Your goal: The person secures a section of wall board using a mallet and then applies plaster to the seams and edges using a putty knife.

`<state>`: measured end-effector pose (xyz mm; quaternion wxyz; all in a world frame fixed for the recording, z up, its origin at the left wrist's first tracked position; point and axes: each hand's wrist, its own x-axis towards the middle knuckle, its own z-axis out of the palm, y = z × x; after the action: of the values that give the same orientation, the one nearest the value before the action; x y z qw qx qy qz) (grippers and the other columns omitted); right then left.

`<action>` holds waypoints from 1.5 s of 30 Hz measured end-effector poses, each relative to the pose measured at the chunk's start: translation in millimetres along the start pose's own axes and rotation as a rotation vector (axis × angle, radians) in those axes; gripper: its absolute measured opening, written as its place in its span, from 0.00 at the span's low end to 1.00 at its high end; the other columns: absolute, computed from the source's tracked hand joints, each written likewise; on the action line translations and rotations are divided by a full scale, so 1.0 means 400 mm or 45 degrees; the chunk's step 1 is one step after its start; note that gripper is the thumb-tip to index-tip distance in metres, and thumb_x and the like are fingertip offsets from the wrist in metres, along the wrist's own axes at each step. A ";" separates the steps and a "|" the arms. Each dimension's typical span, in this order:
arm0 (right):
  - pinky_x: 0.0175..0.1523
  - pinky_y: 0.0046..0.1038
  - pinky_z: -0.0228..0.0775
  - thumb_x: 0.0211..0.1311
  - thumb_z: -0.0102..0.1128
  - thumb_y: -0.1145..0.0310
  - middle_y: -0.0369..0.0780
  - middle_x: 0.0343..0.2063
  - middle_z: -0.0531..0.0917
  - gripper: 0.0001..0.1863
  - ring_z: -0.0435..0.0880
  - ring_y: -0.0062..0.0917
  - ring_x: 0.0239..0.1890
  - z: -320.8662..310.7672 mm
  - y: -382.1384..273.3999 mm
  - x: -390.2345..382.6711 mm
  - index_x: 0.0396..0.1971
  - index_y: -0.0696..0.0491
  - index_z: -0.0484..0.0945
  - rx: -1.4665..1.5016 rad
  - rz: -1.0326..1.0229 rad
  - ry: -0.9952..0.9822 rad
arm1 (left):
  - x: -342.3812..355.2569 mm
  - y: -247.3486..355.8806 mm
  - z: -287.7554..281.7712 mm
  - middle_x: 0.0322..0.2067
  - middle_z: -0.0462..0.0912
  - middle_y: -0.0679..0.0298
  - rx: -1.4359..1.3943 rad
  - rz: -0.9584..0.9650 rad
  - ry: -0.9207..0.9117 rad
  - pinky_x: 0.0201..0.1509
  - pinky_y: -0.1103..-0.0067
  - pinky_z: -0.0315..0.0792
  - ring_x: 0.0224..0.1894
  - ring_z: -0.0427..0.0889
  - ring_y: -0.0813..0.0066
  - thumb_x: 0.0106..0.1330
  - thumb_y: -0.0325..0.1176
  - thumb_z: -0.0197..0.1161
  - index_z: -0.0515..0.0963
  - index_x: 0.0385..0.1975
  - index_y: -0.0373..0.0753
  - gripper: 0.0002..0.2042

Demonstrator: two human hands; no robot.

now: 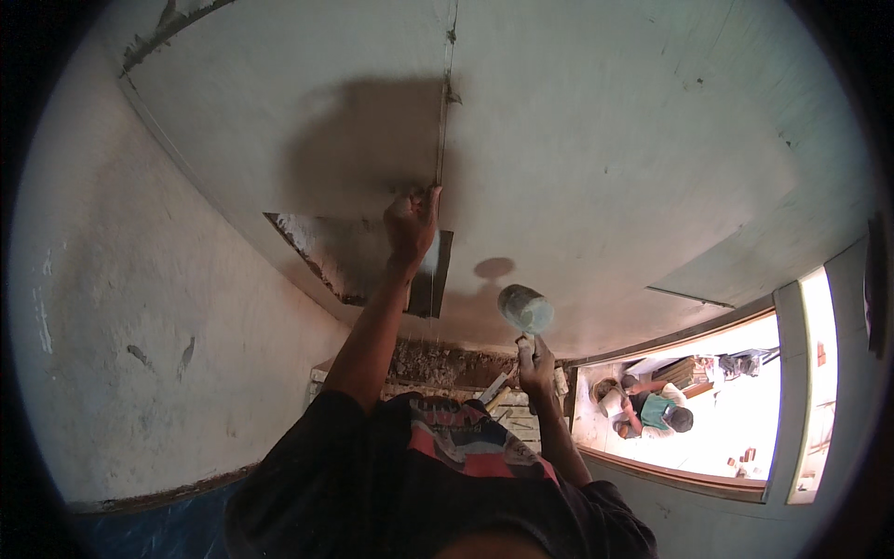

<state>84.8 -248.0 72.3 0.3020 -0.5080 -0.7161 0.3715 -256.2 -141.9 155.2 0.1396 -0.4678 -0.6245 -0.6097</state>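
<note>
My left hand (pixel 410 224) is raised at a broad pale panelled surface (pixel 596 158). Its fingers are closed close beside a dark seam (pixel 448 93) between two panels; whatever they pinch, if anything, is too small to make out. Just behind that wrist a dark-edged gap (pixel 321 247) opens in the panels. Lower and to the right, my right hand (pixel 537 365) grips the handle of a mallet (pixel 526 309). The mallet's thick rounded head is worn grey-green and points up toward the panels, apart from my left hand.
A stained pale wall (pixel 158 307) curves along the left. Past my torso lie wooden slats (pixel 518 417). At the right is a framed opening (pixel 680 480), bright beyond, where a person in a green top (pixel 663 412) bends near a bucket (pixel 612 402) and stacked boards (pixel 683 374).
</note>
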 end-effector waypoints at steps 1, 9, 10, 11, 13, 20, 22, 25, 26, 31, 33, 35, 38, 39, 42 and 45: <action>0.49 0.42 0.73 0.70 0.51 0.59 0.57 0.39 0.82 0.22 0.82 0.54 0.44 0.004 -0.011 0.026 0.53 0.60 0.74 -0.012 -0.085 0.000 | 0.018 0.007 0.001 0.14 0.78 0.62 -0.048 0.014 0.056 0.24 0.76 0.69 0.16 0.72 0.77 0.62 0.40 0.69 0.78 0.20 0.35 0.15; 0.42 0.44 0.72 0.65 0.57 0.59 0.53 0.39 0.83 0.20 0.83 0.50 0.42 -0.025 -0.361 0.227 0.52 0.55 0.73 -0.230 -0.642 0.096 | 0.100 0.059 0.004 0.14 0.77 0.67 -0.461 -0.324 0.057 0.24 0.80 0.68 0.18 0.71 0.83 0.61 0.34 0.69 0.77 0.22 0.35 0.11; 0.40 0.44 0.72 0.64 0.58 0.58 0.52 0.39 0.83 0.20 0.83 0.48 0.42 -0.034 -0.396 0.240 0.52 0.54 0.73 -0.307 -0.704 0.110 | 0.099 0.071 -0.001 0.15 0.78 0.67 -0.418 -0.291 0.010 0.25 0.81 0.68 0.18 0.71 0.83 0.62 0.34 0.68 0.78 0.23 0.36 0.10; 0.39 0.43 0.72 0.63 0.59 0.58 0.51 0.40 0.83 0.21 0.84 0.46 0.42 -0.031 -0.426 0.256 0.52 0.52 0.73 -0.384 -0.772 0.109 | 0.096 0.073 -0.013 0.16 0.78 0.68 -0.366 -0.263 -0.024 0.25 0.81 0.69 0.18 0.71 0.83 0.63 0.34 0.68 0.78 0.24 0.36 0.10; 0.37 0.42 0.71 0.62 0.60 0.56 0.48 0.42 0.83 0.21 0.84 0.43 0.42 -0.007 -0.479 0.289 0.51 0.51 0.74 -0.487 -0.966 0.186 | 0.061 0.014 0.013 0.22 0.81 0.65 -0.869 -0.513 -0.006 0.30 0.78 0.72 0.23 0.76 0.80 0.64 0.36 0.65 0.79 0.28 0.37 0.09; 0.40 0.44 0.75 0.65 0.56 0.58 0.48 0.37 0.83 0.20 0.83 0.48 0.39 0.025 -0.622 0.471 0.53 0.51 0.71 -0.683 -0.935 0.153 | 0.090 0.032 -0.015 0.39 0.81 0.57 0.047 0.369 0.182 0.51 0.68 0.73 0.49 0.79 0.62 0.59 0.31 0.67 0.78 0.40 0.34 0.12; 0.40 0.44 0.76 0.64 0.58 0.55 0.49 0.36 0.84 0.21 0.84 0.47 0.39 0.033 -0.674 0.435 0.50 0.52 0.72 -0.653 -0.887 0.160 | 0.100 0.054 -0.039 0.40 0.81 0.55 -0.329 0.157 0.198 0.49 0.67 0.75 0.48 0.81 0.57 0.51 0.27 0.74 0.79 0.38 0.31 0.16; 0.41 0.45 0.77 0.64 0.58 0.53 0.48 0.35 0.84 0.20 0.84 0.47 0.37 0.029 -0.694 0.434 0.48 0.53 0.73 -0.653 -0.889 0.251 | 0.088 0.011 -0.015 0.37 0.83 0.53 -0.015 0.184 0.194 0.40 0.69 0.76 0.39 0.84 0.57 0.53 0.26 0.71 0.80 0.35 0.31 0.11; 0.41 0.45 0.77 0.65 0.58 0.53 0.48 0.35 0.84 0.20 0.84 0.46 0.36 0.026 -0.696 0.438 0.47 0.53 0.73 -0.659 -0.899 0.298 | 0.086 0.005 -0.020 0.37 0.83 0.53 -0.100 0.162 0.108 0.39 0.69 0.76 0.38 0.85 0.56 0.53 0.25 0.70 0.80 0.36 0.31 0.11; 0.38 0.45 0.76 0.66 0.57 0.55 0.50 0.35 0.83 0.19 0.84 0.47 0.36 0.024 -0.693 0.443 0.47 0.53 0.72 -0.769 -0.804 0.203 | 0.081 -0.027 -0.042 0.38 0.84 0.51 -0.371 -0.066 0.046 0.36 0.70 0.77 0.35 0.85 0.53 0.53 0.21 0.65 0.79 0.39 0.29 0.12; 0.37 0.44 0.76 0.66 0.57 0.56 0.50 0.35 0.83 0.19 0.83 0.47 0.36 0.024 -0.692 0.434 0.47 0.53 0.72 -0.734 -0.861 0.191 | 0.087 -0.026 -0.051 0.43 0.82 0.48 -0.307 0.144 0.052 0.43 0.67 0.76 0.42 0.84 0.51 0.54 0.20 0.64 0.77 0.42 0.28 0.15; 0.35 0.44 0.76 0.65 0.57 0.55 0.50 0.35 0.83 0.19 0.83 0.46 0.35 0.022 -0.687 0.418 0.47 0.53 0.72 -0.634 -0.994 0.191 | 0.102 0.012 -0.082 0.48 0.79 0.47 -0.243 0.263 0.019 0.49 0.64 0.73 0.48 0.80 0.50 0.54 0.21 0.64 0.75 0.46 0.28 0.17; 0.33 0.44 0.75 0.65 0.57 0.54 0.50 0.33 0.82 0.20 0.83 0.47 0.33 0.031 -0.672 0.400 0.47 0.54 0.72 -0.702 -1.293 0.166 | 0.126 0.119 -0.153 0.54 0.74 0.46 -0.148 0.316 -0.086 0.59 0.60 0.65 0.56 0.73 0.48 0.54 0.22 0.65 0.73 0.50 0.29 0.22; 0.33 0.44 0.75 0.65 0.57 0.53 0.50 0.33 0.82 0.21 0.83 0.46 0.33 0.038 -0.673 0.408 0.47 0.54 0.72 -0.770 -1.176 0.179 | 0.133 0.147 -0.176 0.56 0.72 0.45 -0.115 0.356 -0.101 0.62 0.59 0.62 0.59 0.71 0.48 0.54 0.22 0.66 0.72 0.52 0.29 0.23; 0.32 0.43 0.76 0.64 0.58 0.49 0.49 0.31 0.83 0.24 0.84 0.46 0.32 0.057 -0.696 0.470 0.47 0.54 0.72 -0.955 -0.897 0.083 | 0.073 0.006 -0.079 0.56 0.72 0.46 -0.301 0.025 -0.006 0.66 0.58 0.60 0.60 0.70 0.48 0.54 0.27 0.68 0.72 0.54 0.32 0.25; 0.32 0.42 0.76 0.64 0.58 0.49 0.47 0.30 0.83 0.24 0.84 0.45 0.31 0.079 -0.751 0.418 0.47 0.54 0.72 -0.783 -0.925 0.056 | 0.014 -0.156 0.018 0.54 0.73 0.47 -0.376 -0.131 0.067 0.65 0.59 0.62 0.59 0.72 0.49 0.55 0.29 0.69 0.72 0.55 0.32 0.26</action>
<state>-142.3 -158.4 316.6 0.2631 -0.2981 -0.9175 0.0016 -303.4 -121.8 118.6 0.0542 -0.4344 -0.5473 -0.7133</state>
